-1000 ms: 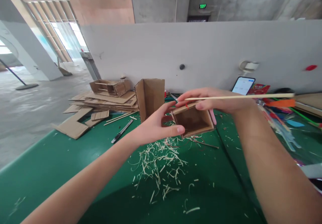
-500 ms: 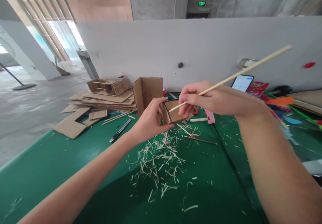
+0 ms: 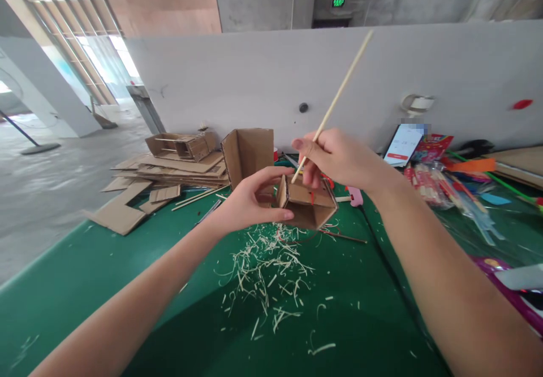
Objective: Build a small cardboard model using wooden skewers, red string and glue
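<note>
My left hand [image 3: 254, 199] grips the left end of a small cardboard box [image 3: 311, 204], thumb below and fingers above. The open side of the box faces me, and a bit of red shows on its top. Between the thumb and fingers of my right hand [image 3: 324, 156] is a thin wooden stick [image 3: 341, 91], tilted up to the right, with its lower tip at the top of the box. Behind my left hand stands a larger folded cardboard piece [image 3: 250, 154]. Pale wood shavings [image 3: 267, 269] lie below the box.
Stacked cardboard [image 3: 182, 165] and a utility knife [image 3: 210, 212] are on the left of the green table [image 3: 169, 309]. To the right are a pink glue gun [image 3: 355, 196] with a black cable, a phone [image 3: 403, 144] and bagged sticks [image 3: 432, 185].
The box has turned so its open side faces me. My right hand has shifted slightly and the stick has swung steeper, its top end moving left and up.
</note>
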{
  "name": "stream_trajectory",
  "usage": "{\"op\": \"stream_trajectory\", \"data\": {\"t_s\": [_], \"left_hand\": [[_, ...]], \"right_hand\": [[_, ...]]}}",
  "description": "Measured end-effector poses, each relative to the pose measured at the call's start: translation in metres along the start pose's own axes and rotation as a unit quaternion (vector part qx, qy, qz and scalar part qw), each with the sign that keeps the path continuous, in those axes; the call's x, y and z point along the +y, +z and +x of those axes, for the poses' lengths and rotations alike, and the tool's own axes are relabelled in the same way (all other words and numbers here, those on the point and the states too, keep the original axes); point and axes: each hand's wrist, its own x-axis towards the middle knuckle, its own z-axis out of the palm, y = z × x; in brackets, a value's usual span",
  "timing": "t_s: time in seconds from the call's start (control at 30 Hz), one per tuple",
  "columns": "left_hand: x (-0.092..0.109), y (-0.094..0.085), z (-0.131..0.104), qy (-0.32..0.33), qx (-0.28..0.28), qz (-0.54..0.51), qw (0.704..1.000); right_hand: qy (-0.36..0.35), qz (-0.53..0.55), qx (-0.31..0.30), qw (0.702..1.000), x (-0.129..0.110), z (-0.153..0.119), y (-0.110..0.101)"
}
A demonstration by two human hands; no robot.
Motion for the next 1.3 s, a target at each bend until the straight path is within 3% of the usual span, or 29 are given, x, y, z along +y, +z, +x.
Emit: {"op": "stream_trajectory", "data": {"t_s": [0.17,0.33,0.53,0.63,0.93,1.3], "left_hand": [[-0.01,0.003,0.0,-0.033,-0.021,-0.197,0.98],[-0.016,0.001,0.002,-0.053,0.0,-0.232,0.971],[-0.017,-0.003,0.002,-0.053,0.01,-0.284,0.957],[-0.014,-0.003,0.002,-0.037,0.012,-0.293,0.955],[-0.005,-0.007,0.004,-0.03,0.001,-0.253,0.967],[-0.012,-0.007,0.002,-0.018,0.008,-0.257,0.966]], "right_hand": [[-0.011,-0.009,0.022,1.0,0.013,0.013,0.014],[-0.032,-0.06,-0.004,0.998,0.017,0.017,0.026],[-0.025,0.057,0.016,0.998,0.018,0.015,0.018],[-0.048,0.086,0.007,0.995,0.019,0.015,0.013],[-0.05,0.033,0.004,0.998,0.011,0.011,0.016],[-0.042,0.022,0.002,0.999,0.014,0.014,0.018]]}}
